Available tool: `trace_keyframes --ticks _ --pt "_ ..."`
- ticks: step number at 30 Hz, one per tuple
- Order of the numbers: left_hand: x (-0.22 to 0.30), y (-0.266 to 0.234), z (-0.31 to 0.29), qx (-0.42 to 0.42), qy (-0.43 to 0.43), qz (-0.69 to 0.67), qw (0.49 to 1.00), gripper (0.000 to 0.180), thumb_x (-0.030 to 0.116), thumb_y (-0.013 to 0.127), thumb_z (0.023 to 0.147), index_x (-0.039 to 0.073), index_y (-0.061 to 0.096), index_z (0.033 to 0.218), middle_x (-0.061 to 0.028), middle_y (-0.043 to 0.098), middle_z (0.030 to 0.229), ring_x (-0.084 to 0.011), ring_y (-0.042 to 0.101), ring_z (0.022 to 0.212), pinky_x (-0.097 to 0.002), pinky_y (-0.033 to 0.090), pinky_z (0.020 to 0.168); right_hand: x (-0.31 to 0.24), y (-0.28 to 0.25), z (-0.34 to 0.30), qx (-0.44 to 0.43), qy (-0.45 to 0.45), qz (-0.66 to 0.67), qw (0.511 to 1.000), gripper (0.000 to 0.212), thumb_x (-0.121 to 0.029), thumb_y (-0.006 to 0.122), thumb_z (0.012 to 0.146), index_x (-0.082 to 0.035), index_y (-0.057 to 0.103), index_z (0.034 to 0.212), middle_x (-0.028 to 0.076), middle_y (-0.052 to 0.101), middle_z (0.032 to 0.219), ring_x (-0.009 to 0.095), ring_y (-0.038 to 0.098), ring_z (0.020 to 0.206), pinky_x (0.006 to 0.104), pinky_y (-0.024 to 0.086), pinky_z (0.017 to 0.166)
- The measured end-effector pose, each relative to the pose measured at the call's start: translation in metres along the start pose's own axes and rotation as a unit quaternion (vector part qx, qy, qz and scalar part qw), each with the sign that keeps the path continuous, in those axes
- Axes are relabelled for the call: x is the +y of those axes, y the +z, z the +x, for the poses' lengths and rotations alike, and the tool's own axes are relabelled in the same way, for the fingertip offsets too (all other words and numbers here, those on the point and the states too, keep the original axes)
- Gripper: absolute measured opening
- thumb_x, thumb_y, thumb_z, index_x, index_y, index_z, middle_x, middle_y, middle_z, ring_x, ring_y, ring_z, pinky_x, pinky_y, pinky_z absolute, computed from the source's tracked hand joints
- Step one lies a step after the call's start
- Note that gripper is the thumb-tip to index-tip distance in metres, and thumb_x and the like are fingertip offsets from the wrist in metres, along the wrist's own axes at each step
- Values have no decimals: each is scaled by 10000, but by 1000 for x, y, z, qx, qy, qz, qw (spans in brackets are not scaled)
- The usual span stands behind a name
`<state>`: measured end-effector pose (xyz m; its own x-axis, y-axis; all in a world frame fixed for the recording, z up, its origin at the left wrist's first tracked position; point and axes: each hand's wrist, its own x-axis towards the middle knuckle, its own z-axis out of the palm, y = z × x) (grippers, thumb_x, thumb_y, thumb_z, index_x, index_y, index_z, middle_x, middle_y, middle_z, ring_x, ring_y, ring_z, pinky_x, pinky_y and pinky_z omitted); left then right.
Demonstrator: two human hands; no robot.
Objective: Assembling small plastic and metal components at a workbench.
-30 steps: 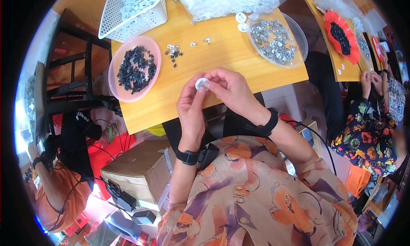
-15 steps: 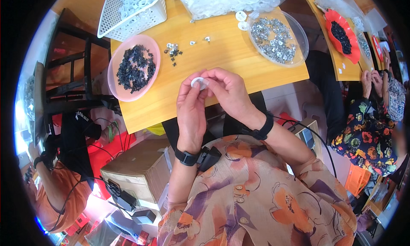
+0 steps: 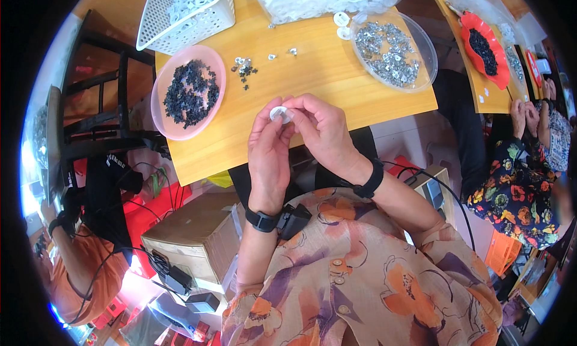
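A small white round plastic piece is pinched between my two hands over the table's near edge. My left hand grips its left side with thumb and fingers. From the other side my right hand holds it, the thumb pressed near its face. Fingers cover part of the piece, so its details are hard to make out. Beyond my hands lie a few small metal parts beside loose black parts.
A pink bowl of black parts stands left, a clear round tub of metal parts right. Farther back are a white basket and a bag of white pieces. A cardboard box sits below the table. Other people work at both sides.
Both hands keep their grip on the white piece. Its face has tilted slightly, showing more detail in its middle. The view has shifted a little.
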<state>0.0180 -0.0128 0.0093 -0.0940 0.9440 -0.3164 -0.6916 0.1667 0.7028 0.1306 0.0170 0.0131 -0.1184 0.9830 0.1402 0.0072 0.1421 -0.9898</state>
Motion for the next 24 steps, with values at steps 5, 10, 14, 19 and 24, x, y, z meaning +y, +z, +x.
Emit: trace_keyframes --ticks 5,10,14,19,24 --pt "0 1 4 27 -26 -25 999 272 74 468 904 19 534 1161 -149 565 1216 -191 565 1027 -314 447 889 -6 -1 0 4 -72 -57 996 67 -21 542 865 4 577 916 156 619 833 302 618 735 329 486 636" --pt "1 -7 6 -4 -30 -52 998 240 97 474 900 34 535 1123 -166 541 1255 -193 549 1056 -323 433 912 -7 -2 -2 -28 -119 -126 985 64 -23 545 859 -1 561 917 148 599 866 338 597 757 360 478 639" --pt "0 -7 4 2 -37 -59 998 258 107 472 906 34 532 1145 -157 543 1243 -192 546 1059 -326 431 916 -7 -1 -2 -24 -119 -121 985 62 -16 540 860 -3 566 915 145 605 864 327 605 764 349 484 650" --pt "9 -12 0 -37 -56 -57 996 384 125 484 933 28 435 1302 -100 558 1185 -183 556 1034 -320 437 934 -5 -11 8 -69 35 0 997 116 -25 556 870 25 601 964 121 654 860 171 646 779 273 503 698" --pt "17 -21 -7 -57 -27 10 998 436 133 506 943 14 394 1347 -76 565 1142 -153 575 965 -279 473 881 -8 -12 28 -155 89 34 983 144 -58 580 868 49 626 952 104 672 831 122 638 754 254 507 686"
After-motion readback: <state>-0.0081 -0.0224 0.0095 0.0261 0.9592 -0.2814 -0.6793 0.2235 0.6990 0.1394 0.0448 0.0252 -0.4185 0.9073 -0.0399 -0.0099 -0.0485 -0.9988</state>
